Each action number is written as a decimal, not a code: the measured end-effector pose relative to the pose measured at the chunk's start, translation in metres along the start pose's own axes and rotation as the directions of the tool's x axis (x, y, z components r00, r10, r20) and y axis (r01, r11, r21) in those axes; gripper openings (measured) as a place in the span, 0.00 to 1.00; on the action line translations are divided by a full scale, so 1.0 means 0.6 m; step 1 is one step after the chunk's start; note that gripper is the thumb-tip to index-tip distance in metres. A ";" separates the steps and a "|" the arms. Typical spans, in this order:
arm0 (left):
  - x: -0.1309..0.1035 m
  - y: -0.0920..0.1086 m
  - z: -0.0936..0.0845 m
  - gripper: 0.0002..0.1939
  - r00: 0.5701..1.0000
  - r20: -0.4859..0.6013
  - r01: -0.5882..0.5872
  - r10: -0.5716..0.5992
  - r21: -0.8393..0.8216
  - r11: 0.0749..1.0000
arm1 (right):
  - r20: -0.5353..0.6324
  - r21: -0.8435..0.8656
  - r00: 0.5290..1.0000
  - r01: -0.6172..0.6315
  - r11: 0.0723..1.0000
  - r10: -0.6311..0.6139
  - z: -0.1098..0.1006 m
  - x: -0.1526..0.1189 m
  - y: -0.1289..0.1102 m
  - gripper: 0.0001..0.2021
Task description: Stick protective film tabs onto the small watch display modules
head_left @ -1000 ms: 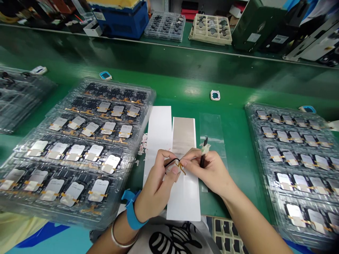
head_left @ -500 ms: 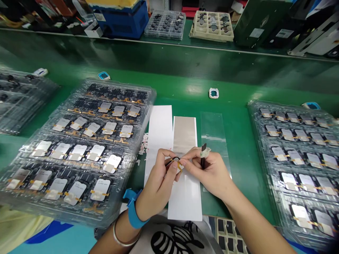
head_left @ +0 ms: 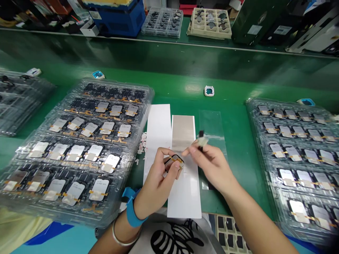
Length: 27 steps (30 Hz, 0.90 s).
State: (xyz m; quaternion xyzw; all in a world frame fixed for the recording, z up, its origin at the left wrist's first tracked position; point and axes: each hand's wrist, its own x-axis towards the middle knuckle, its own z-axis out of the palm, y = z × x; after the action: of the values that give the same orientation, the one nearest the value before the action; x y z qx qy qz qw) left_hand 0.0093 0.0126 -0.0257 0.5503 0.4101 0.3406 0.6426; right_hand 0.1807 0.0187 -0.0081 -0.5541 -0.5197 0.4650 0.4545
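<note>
My left hand (head_left: 155,185) pinches a small rounded module (head_left: 179,159) with a dark rim and an orange-gold strip across it, between thumb and fingers above the white sheets. Fingers cover part of the module. Just right of it is my right hand (head_left: 215,165), its thumb and index finger close together and apart from the module. Tucked in that hand is a slim black tool (head_left: 201,134) with a whitish wrap around it; its lower part is hidden. Underneath lie a white sheet (head_left: 185,201) and a strip with a grey-brown face (head_left: 183,130).
On the left a stacked clear tray (head_left: 111,208) holds rows of similar modules; another clear tray (head_left: 258,148) stands right. Pinkish scraps (head_left: 142,144) lie beside a white strip (head_left: 159,123). Clear film (head_left: 212,123) and a white square frame (head_left: 209,91) lie behind. A shelf edge (head_left: 159,41) crosses the back.
My right hand has drawn back slightly from the module, and the black tool in it has shifted up and left. The module's face is tilted more into view in my left hand.
</note>
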 end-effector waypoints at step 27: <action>0.016 0.021 0.014 0.09 0.933 0.298 -0.357 0.201 0.702 0.617 | -0.212 0.347 0.959 -0.104 0.932 0.186 -0.033 0.019 0.010 0.15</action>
State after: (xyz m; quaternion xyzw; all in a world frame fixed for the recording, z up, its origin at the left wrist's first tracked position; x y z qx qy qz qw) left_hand 0.0214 0.0196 -0.0144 0.8514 0.3587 0.1845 0.3353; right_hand 0.2016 0.0296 -0.0116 -0.5592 -0.3319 0.5075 0.5653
